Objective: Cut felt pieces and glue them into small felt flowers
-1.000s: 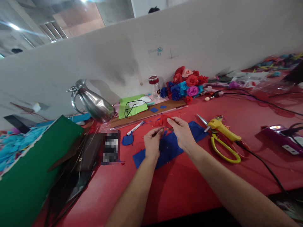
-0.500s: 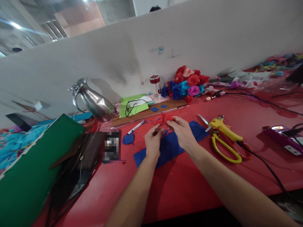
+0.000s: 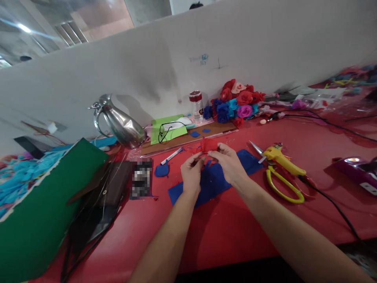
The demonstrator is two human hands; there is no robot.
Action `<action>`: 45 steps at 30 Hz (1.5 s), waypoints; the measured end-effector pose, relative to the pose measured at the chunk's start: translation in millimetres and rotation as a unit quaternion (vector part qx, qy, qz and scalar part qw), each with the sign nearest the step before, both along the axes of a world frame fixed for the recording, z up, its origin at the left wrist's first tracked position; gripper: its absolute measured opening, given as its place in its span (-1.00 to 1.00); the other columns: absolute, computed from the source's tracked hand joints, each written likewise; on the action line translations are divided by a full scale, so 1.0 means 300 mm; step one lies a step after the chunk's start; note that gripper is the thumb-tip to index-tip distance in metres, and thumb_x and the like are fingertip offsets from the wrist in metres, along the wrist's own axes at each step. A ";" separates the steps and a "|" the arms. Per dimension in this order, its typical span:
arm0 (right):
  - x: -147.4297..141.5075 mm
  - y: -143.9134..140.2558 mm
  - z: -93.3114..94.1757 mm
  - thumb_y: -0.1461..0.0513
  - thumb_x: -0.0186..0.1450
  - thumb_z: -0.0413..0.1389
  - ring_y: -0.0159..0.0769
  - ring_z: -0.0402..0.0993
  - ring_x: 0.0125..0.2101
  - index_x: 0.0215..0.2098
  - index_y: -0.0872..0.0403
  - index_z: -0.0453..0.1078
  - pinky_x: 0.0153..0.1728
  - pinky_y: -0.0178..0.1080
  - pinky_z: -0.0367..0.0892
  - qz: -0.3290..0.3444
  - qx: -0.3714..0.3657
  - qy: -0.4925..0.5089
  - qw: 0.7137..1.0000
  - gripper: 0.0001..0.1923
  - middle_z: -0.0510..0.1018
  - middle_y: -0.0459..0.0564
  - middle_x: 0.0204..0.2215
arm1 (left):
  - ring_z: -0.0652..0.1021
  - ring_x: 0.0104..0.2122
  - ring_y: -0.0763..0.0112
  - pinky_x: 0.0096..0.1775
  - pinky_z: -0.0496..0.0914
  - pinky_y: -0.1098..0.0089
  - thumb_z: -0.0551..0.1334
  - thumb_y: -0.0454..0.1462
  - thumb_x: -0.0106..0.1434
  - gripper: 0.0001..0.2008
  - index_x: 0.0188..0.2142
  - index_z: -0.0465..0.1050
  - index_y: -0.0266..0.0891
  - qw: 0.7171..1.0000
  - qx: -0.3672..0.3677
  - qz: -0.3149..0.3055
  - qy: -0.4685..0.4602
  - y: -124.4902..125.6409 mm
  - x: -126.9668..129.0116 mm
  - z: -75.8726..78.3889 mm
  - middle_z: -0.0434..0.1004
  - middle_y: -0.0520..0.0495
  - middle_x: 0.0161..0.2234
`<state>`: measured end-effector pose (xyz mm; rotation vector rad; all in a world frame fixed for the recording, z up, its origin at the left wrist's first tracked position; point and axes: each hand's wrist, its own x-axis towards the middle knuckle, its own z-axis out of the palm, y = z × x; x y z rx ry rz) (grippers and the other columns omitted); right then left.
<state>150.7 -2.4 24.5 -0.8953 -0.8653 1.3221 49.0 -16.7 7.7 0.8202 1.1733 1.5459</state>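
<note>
Both hands are working over a long strip of dark blue felt (image 3: 216, 179), which is lying flat on the red desk (image 3: 235, 232). The left hand (image 3: 191, 175) is hovering above the middle of the blue strip, its fingers (image 3: 198, 158) pinching the lower edge of a small crumpled piece of red felt (image 3: 208, 145). The right hand (image 3: 231, 165) is just beside the left one, also over the blue strip, its fingers (image 3: 217, 148) gripping the right side of the same red piece. The red piece is being held up off the desk, above the far edge of the blue strip.

Just right of the blue strip, a yellow glue gun (image 3: 279, 157) is lying across a pair of yellow-handled scissors (image 3: 282, 184), with a black cord (image 3: 332, 204) trailing farther right. Just left of the blue strip, a small blue felt cut-out (image 3: 161, 170) is lying near a white marker pen (image 3: 171, 156). Behind the blue strip, a brown board (image 3: 188, 138) is carrying a lime-green sheet (image 3: 166, 131) and black-rimmed glasses (image 3: 165, 131). Farther back, against the white partition wall (image 3: 165, 70), a bunch of red, blue and purple felt roses (image 3: 235, 104) is sitting beside a clear jar with a red lid (image 3: 196, 103). Well left of the blue strip, a shiny metal jug (image 3: 118, 124) and a large green sheet (image 3: 44, 212) are resting.
</note>
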 end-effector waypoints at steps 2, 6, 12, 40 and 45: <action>0.000 0.001 -0.005 0.26 -0.06 0.22 -0.36 0.38 -0.44 -0.50 0.05 0.38 -0.40 -0.30 0.20 0.012 0.000 -0.001 1.000 -0.86 0.51 -0.15 -0.51 | 0.39 -0.52 0.58 -0.42 0.28 0.51 0.38 -0.31 -0.11 -0.74 -0.34 0.59 -0.24 1.000 0.001 0.000 -0.001 0.002 -0.001 -0.002 0.49 0.06 -0.53; -0.001 0.004 -0.015 0.27 -0.05 0.22 -0.34 0.40 -0.38 -0.45 0.05 0.42 -0.36 -0.29 0.21 0.030 -0.001 -0.011 0.999 -0.85 0.55 -0.13 -0.46 | 0.43 -0.50 0.56 -0.38 0.31 0.50 0.39 -0.31 -0.12 -0.75 -0.35 0.59 -0.22 1.000 0.014 -0.004 -0.010 0.005 -0.004 -0.008 0.52 0.05 -0.50; -0.012 0.006 -0.033 0.24 -0.07 0.26 -0.34 0.42 -0.36 -0.46 0.07 0.48 -0.33 -0.28 0.21 0.054 -0.037 -0.016 0.998 -0.83 0.59 -0.08 -0.43 | 0.45 -0.49 0.55 -0.36 0.33 0.49 0.38 -0.31 -0.10 -0.79 -0.38 0.59 -0.22 0.999 0.029 -0.011 -0.029 0.004 -0.003 -0.001 0.52 0.05 -0.51; -0.017 0.005 -0.038 0.16 -0.06 0.30 -0.39 0.35 -0.41 -0.52 0.06 0.48 -0.25 -0.27 0.21 0.072 -0.041 -0.051 0.995 -0.82 0.53 -0.12 -0.50 | 0.43 -0.52 0.57 -0.36 0.31 0.47 0.41 -0.22 -0.12 -0.76 -0.40 0.57 -0.25 0.999 0.017 0.018 -0.044 0.028 -0.042 0.005 0.55 0.02 -0.49; -0.024 0.001 -0.042 0.13 -0.03 0.27 -0.39 0.34 -0.43 -0.52 0.07 0.48 -0.27 -0.27 0.21 0.085 -0.019 -0.082 0.993 -0.82 0.52 -0.13 -0.52 | 0.47 -0.46 0.53 -0.25 0.34 0.42 0.45 -0.22 -0.19 -0.75 -0.46 0.57 -0.26 0.997 0.018 -0.005 -0.075 0.035 -0.059 0.016 0.55 0.02 -0.50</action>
